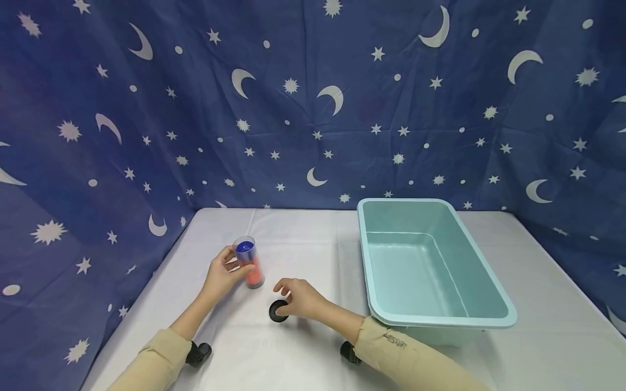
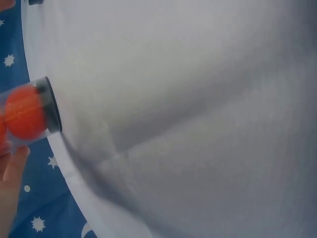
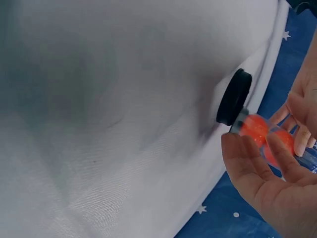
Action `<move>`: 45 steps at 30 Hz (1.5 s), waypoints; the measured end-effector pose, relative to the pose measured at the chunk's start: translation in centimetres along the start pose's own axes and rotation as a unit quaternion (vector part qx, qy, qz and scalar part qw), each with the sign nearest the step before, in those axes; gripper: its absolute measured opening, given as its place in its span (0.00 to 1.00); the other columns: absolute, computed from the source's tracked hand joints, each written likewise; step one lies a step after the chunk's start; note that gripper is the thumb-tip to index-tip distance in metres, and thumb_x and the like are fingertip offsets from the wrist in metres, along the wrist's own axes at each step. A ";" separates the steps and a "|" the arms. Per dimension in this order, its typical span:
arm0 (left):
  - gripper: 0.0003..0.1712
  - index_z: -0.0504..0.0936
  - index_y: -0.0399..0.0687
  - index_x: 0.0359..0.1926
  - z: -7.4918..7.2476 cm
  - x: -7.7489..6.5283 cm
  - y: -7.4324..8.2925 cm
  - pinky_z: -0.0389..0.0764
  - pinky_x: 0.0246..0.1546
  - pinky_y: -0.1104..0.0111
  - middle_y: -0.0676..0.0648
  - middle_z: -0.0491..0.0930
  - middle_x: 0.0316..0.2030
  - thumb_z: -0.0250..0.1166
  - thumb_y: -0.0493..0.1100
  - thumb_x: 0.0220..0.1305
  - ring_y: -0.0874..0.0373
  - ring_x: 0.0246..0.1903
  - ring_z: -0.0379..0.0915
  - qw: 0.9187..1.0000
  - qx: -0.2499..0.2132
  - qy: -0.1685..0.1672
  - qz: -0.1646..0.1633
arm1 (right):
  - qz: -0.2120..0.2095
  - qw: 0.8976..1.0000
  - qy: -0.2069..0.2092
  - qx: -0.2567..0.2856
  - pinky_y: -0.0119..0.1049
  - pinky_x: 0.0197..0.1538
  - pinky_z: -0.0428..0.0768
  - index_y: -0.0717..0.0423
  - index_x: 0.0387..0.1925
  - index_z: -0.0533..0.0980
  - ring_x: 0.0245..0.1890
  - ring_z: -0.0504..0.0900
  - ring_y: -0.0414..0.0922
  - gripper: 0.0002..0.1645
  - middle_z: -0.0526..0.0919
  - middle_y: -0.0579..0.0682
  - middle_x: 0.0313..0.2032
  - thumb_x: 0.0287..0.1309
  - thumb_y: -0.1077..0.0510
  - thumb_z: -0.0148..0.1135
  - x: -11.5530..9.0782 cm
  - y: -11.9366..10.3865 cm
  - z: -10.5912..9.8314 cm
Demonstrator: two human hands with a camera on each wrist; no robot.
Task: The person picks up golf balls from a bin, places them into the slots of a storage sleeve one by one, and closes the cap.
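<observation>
My left hand (image 1: 223, 276) grips a clear cylindrical container (image 1: 248, 262) near the table's left side, thumb across its front. Inside it are a blue ball (image 1: 245, 247) at the top and orange balls (image 2: 25, 113) below. Its dark base (image 2: 51, 104) is down at the cloth. A round black lid (image 1: 277, 311) lies on the table, to the right of the container and nearer me. Just over the lid is my right hand (image 1: 302, 298), fingers loosely spread and thumb across its edge. The right wrist view has the fingertips (image 3: 230, 141) beside the lid (image 3: 235, 97), not wrapped round it.
A pale teal plastic tub (image 1: 367, 260) stands on the right of the white-covered table (image 1: 313, 244). Behind the table hangs a dark blue curtain (image 1: 303, 98) with moons and stars. Dark wrist devices (image 1: 198, 354) are at both sleeves.
</observation>
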State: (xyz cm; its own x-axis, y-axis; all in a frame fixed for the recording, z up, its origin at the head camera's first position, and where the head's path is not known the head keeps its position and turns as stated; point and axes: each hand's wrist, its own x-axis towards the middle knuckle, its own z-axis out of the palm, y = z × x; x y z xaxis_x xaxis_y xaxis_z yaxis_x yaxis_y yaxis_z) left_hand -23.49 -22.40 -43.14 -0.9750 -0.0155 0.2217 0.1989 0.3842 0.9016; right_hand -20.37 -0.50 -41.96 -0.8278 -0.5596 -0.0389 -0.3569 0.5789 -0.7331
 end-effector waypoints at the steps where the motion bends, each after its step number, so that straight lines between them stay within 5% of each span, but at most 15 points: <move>1: 0.27 0.70 0.31 0.54 0.1 0.0 -0.1 0.80 0.49 0.67 0.28 0.76 0.51 0.68 0.31 0.53 0.41 0.50 0.78 1.000 -0.003 0.001 -0.003 | 0.001 1.000 -0.007 -0.009 0.27 0.36 0.74 0.59 0.47 0.76 0.33 0.78 0.43 0.23 0.81 0.56 0.42 0.46 0.62 0.71 0.1 0.1 0.0; 4: 0.28 0.70 0.30 0.55 0.1 -0.1 -0.3 0.79 0.46 0.75 0.30 0.77 0.51 0.68 0.31 0.53 0.57 0.45 0.80 1.000 -0.022 0.005 -0.013 | 0.005 0.999 -0.021 -0.030 0.27 0.37 0.75 0.58 0.48 0.76 0.33 0.77 0.40 0.23 0.81 0.55 0.43 0.47 0.62 0.71 0.5 0.2 0.2; 7: 0.29 0.70 0.30 0.57 0.0 -0.3 -0.5 0.78 0.42 0.81 0.43 0.83 0.46 0.68 0.30 0.53 0.72 0.39 0.78 0.998 -0.051 0.006 -0.032 | 0.001 0.998 -0.028 -0.055 0.28 0.41 0.76 0.58 0.48 0.76 0.37 0.78 0.41 0.24 0.81 0.55 0.44 0.46 0.61 0.72 0.9 0.2 0.5; 12: 0.31 0.69 0.29 0.59 0.0 -0.3 -0.7 0.78 0.40 0.82 0.69 0.82 0.34 0.68 0.31 0.54 0.77 0.36 0.77 0.994 -0.094 0.003 -0.059 | -0.009 0.993 -0.033 -0.113 0.29 0.48 0.76 0.57 0.49 0.76 0.44 0.78 0.42 0.27 0.82 0.53 0.43 0.45 0.59 0.73 1.1 0.1 0.8; 22: 0.29 0.75 0.33 0.57 0.0 0.0 -0.3 0.76 0.43 0.81 0.37 0.77 0.55 0.71 0.36 0.52 0.80 0.38 0.71 0.996 -0.020 0.031 -0.083 | -0.009 0.989 -0.038 -0.146 0.28 0.46 0.76 0.56 0.52 0.75 0.42 0.77 0.40 0.30 0.80 0.50 0.42 0.44 0.57 0.74 1.3 0.1 1.3; 28: 0.28 0.77 0.37 0.55 0.0 -0.2 0.0 0.75 0.50 0.70 0.37 0.78 0.52 0.71 0.39 0.52 0.80 0.38 0.69 0.998 0.032 0.036 -0.049 | 0.001 0.988 -0.039 -0.149 0.28 0.46 0.76 0.54 0.51 0.76 0.42 0.76 0.40 0.29 0.78 0.48 0.41 0.43 0.57 0.75 1.3 -0.2 1.3; 39: 0.29 0.74 0.31 0.56 -0.7 -0.9 -0.1 0.75 0.48 0.79 0.34 0.76 0.54 0.71 0.34 0.51 0.80 0.41 0.71 1.000 0.000 0.018 -0.014 | -0.003 0.986 -0.056 -0.160 0.27 0.45 0.74 0.51 0.51 0.76 0.43 0.73 0.41 0.30 0.77 0.47 0.42 0.43 0.56 0.76 1.4 -0.4 1.5; 45: 0.26 0.76 0.29 0.53 -0.6 -0.8 -0.5 0.76 0.50 0.76 0.32 0.78 0.51 0.70 0.33 0.52 0.79 0.40 0.73 1.000 -0.002 0.016 0.000 | 0.006 0.981 -0.068 -0.180 0.26 0.42 0.72 0.46 0.51 0.76 0.41 0.70 0.40 0.31 0.74 0.46 0.41 0.41 0.54 0.76 1.4 -0.7 1.4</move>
State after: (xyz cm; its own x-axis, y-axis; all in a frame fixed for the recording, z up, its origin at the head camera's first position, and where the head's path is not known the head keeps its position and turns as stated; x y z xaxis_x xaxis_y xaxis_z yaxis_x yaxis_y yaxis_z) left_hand -22.73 -23.18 -43.57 -0.9710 -0.0454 0.2346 0.2003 0.3807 0.9028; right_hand -20.67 -2.57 -42.47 -0.7759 -0.6115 -0.1550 -0.4973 0.7441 -0.4460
